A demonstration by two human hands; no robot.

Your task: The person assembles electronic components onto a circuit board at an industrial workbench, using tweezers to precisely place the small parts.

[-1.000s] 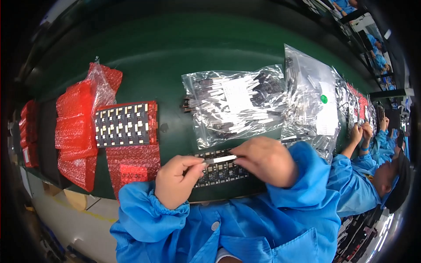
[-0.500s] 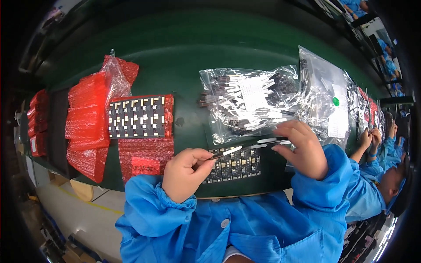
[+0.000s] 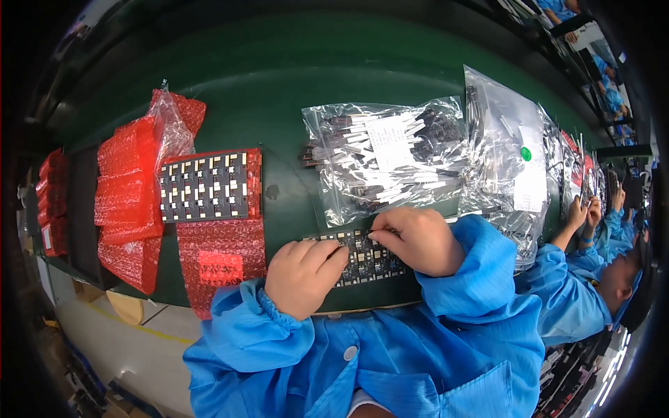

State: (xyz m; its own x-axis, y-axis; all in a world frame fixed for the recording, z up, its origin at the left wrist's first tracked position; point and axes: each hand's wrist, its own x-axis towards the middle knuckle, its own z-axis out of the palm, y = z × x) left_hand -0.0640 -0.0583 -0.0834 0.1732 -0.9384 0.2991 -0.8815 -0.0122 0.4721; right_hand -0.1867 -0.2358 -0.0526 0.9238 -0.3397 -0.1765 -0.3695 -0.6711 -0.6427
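Observation:
A black circuit board panel [image 3: 376, 263] with several small pale parts lies on the bench at its front edge, in front of me. My left hand [image 3: 306, 275] is over the panel's left end, fingers curled and pressed together; what they hold is hidden. From the right, my right hand [image 3: 421, 240] reaches over the panel's far edge, thumb and forefinger pinched near its middle. Something dark and too small to name shows at that pinch. Just beyond the hands lies a clear bag [image 3: 387, 164] of thin black leads with white ends.
Left of the hands, another board panel [image 3: 209, 187] rests on red bubble wrap [image 3: 132, 181]. A second clear bag [image 3: 502, 150] with a green dot lies at the right. Farther right, a co-worker in a blue sleeve [image 3: 564, 279] works at the same green bench [image 3: 279, 76].
Both hands have come down onto the board panel, my right hand moving left and closer to my left. The black-and-white leads seen between them earlier no longer show there.

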